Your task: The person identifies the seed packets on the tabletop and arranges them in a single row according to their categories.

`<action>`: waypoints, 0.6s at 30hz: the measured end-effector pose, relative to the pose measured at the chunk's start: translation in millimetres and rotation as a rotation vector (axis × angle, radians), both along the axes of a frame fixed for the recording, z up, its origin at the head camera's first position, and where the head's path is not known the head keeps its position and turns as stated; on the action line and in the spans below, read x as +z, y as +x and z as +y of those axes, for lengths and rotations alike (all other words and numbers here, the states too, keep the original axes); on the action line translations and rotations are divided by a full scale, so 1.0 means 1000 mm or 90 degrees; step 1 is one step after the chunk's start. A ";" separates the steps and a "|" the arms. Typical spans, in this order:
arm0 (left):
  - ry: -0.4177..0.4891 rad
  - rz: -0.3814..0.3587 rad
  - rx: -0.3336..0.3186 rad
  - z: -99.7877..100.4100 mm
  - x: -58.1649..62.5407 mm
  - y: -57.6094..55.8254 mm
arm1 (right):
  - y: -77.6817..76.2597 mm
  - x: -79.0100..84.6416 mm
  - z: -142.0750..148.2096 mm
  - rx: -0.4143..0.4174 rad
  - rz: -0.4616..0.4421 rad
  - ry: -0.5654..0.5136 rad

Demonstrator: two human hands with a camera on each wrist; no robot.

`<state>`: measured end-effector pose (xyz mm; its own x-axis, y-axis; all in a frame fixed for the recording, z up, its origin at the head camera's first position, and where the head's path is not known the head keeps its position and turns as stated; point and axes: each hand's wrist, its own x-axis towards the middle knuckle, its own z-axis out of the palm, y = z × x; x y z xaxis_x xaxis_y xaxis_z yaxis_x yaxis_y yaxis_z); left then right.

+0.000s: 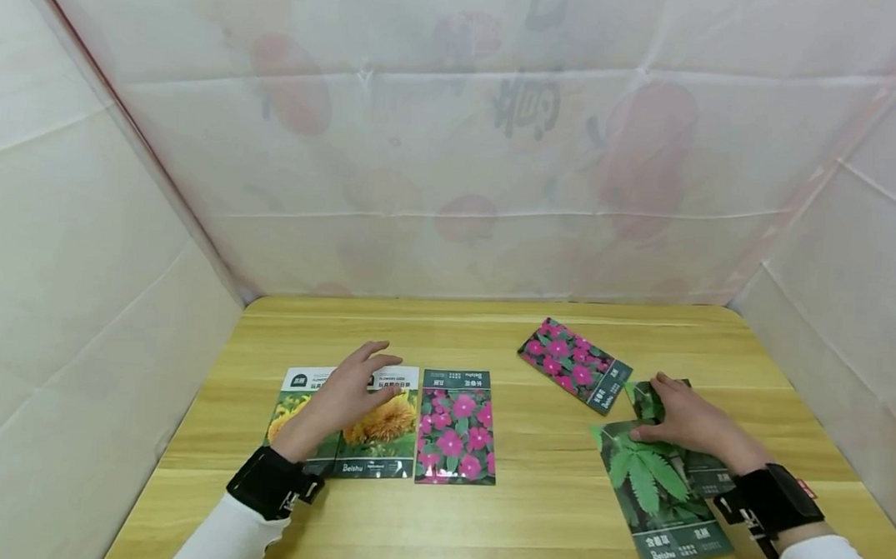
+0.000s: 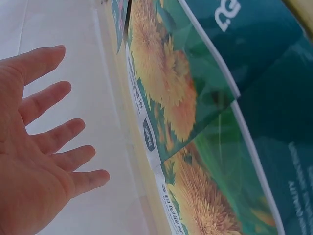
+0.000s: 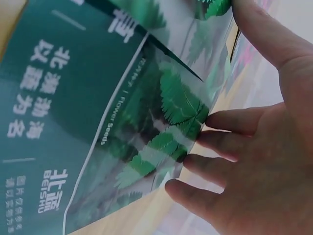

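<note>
Two seed packets with yellow blooms, a left packet [image 1: 283, 410] and a right packet [image 1: 378, 439], lie side by side on the table. Over them hovers my left hand [image 1: 341, 398], fingers spread and nothing held; the left wrist view shows it apart from both. My right hand [image 1: 693, 419] is at two green-leaf seed packets. Its thumb rests on the top edge of the front packet [image 1: 659, 497], which overlaps the rear packet [image 1: 710, 478]. In the right wrist view, the extended fingertips [image 3: 208, 122] touch the edge of the rear packet [image 3: 146, 137].
A pink-flower packet [image 1: 456, 434] lies just right of the yellow ones. Another pink-flower packet [image 1: 572, 364] lies slanted farther back, its corner near the green packets. Pale cloth walls [image 1: 453, 171] enclose the wooden table [image 1: 536, 500] at the back and both sides.
</note>
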<state>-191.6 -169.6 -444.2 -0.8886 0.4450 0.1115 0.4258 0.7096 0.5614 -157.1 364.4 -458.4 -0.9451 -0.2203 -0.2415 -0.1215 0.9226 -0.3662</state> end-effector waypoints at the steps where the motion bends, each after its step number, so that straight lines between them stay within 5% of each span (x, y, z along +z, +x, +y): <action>1: -0.001 0.000 0.000 -0.001 0.000 0.000 | -0.001 0.000 0.004 -0.002 -0.005 -0.005; 7: -0.017 0.009 0.004 -0.003 0.002 -0.002 | -0.005 0.007 0.016 -0.004 -0.013 -0.009; 18: 0.022 -0.002 0.014 -0.004 0.003 0.002 | -0.033 0.021 -0.017 0.003 0.098 -0.013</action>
<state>-189.9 -173.9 -440.9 -0.8985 0.4211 0.1237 0.4083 0.6986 0.5876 -190.5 347.8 -437.6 -0.9693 -0.2289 -0.0892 -0.1826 0.9142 -0.3619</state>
